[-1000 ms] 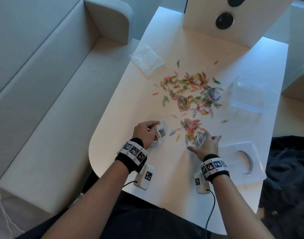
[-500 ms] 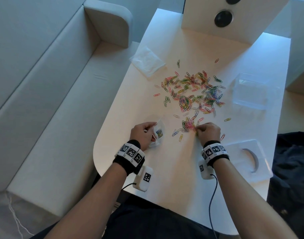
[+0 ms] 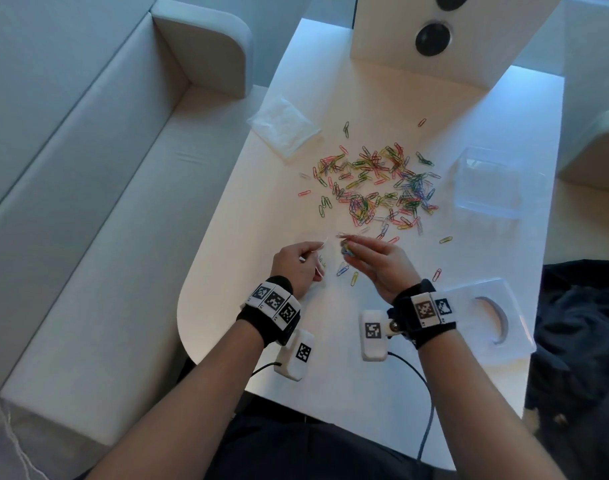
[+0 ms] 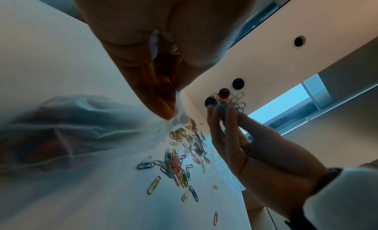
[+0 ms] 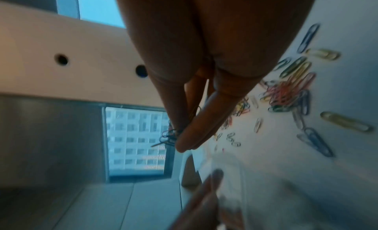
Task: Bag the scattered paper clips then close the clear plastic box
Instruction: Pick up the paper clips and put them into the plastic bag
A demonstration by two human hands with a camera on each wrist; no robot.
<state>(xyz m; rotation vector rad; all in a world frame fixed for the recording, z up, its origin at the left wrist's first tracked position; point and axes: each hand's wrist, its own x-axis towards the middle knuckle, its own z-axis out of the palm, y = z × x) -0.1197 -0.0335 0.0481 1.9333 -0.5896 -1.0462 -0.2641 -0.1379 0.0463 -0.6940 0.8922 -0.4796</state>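
1. While the left hand [image 3: 298, 265] keeps the rim of the small clear bag [image 4: 85, 136] pinched between thumb and finger and held open, the right hand [image 3: 382, 263] has lifted off the desk [image 3: 330, 393], its fingertips [image 4: 232, 111] closed together on a bunch of paper clips [image 4: 235, 102].
2. A second ago that right hand lay flat, raking clips toward itself; half a second ago it closed over them. Now the bunch hangs in the air just beside the bag's mouth, so I judge the drop into the bag comes next.
3. Most of the scattered paper clips [image 3: 375, 188] remain spread across the middle of the desk, so many handfuls are left.
4. Well to the right sits the clear plastic box [image 3: 493, 183], open, with its lid [image 3: 486, 317] apart from it near the right wrist. Closing is a long way off.
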